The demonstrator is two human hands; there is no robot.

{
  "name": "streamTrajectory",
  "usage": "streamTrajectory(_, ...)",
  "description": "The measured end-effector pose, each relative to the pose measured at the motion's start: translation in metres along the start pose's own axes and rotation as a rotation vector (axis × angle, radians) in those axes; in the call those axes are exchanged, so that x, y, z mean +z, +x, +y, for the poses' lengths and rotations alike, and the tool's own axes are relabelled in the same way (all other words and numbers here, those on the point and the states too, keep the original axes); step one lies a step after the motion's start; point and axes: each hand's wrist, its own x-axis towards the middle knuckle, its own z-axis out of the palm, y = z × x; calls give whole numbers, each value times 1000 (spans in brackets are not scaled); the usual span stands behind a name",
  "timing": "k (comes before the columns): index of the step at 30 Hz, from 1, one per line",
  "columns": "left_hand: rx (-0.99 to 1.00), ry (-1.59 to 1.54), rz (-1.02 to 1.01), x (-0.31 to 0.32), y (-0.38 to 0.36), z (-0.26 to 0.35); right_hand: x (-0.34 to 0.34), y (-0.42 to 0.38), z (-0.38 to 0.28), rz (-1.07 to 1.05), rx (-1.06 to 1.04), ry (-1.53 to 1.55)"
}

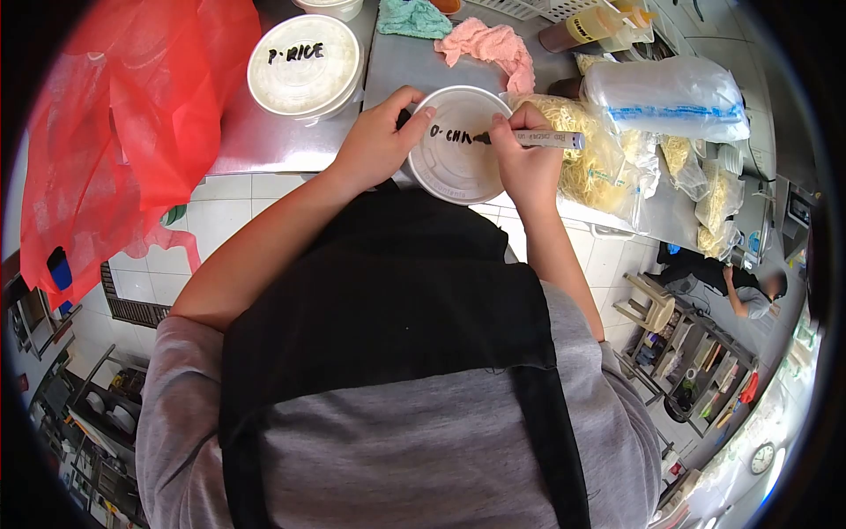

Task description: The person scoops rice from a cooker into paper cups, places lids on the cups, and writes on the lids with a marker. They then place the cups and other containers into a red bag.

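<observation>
A round white lidded container (460, 167) stands at the counter's front edge, with black letters reading about "O-CHK" on its lid. My left hand (381, 141) grips its left rim, thumb on the lid and something black partly visible by the fingers. In my right hand (526, 163) is a grey marker (551, 138), pinched between thumb and fingers, its dark tip at the end of the lettering. To the left sits another lidded container (305, 69), marked "P.RICE".
A red plastic bag (132, 115) hangs at the left. Green (414, 18) and pink cloths (489, 48) lie behind the container. Bagged noodles (586, 163), a plastic-wrapped pack (667, 97) and sauce bottles (583, 29) are on the right. Another person (749, 291) is farther right.
</observation>
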Motion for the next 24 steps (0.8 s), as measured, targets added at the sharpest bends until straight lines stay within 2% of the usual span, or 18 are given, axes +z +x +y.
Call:
streamTrajectory(3,31,7,8,1,1,-5,1,0,-6,31,-19,-32)
streamTrajectory(5,72,15,8,2,1,-9,-3,3,-6,5,17,70)
streamTrajectory(6,147,94,108,2,-2,-7,-8,6,-2,46,117,244)
streamTrajectory(7,225,174,213,0,-4,-5,-15,10,-2,47,108,245)
streamTrajectory(9,318,248,183,-10,-13,5,-26,15,-12,117,245,682)
streamTrajectory(10,404,320,148,-13,-17,11,-28,14,-21,101,249,711)
streamTrajectory(11,417,324,152,-14,-20,16,-28,11,-33,103,235,714)
streamTrajectory(13,419,345,82,-16,-24,27,-20,2,-60,-42,144,552)
streamTrajectory(15,419,360,74,-17,-27,35,-6,-6,-73,-72,-83,336)
streamTrajectory(17,514,303,90,-19,-29,39,10,-13,-84,-98,-197,193)
streamTrajectory(18,557,323,105,-22,-33,43,17,-19,-88,-99,-213,102)
streamTrajectory(19,509,276,75,-24,-38,45,24,-22,-85,-85,-235,136)
streamTrajectory(22,615,319,117,-37,-47,44,37,-31,-87,-168,-263,192)
streamTrajectory(24,559,293,-24,-47,-57,46,42,-39,-88,-231,-181,198)
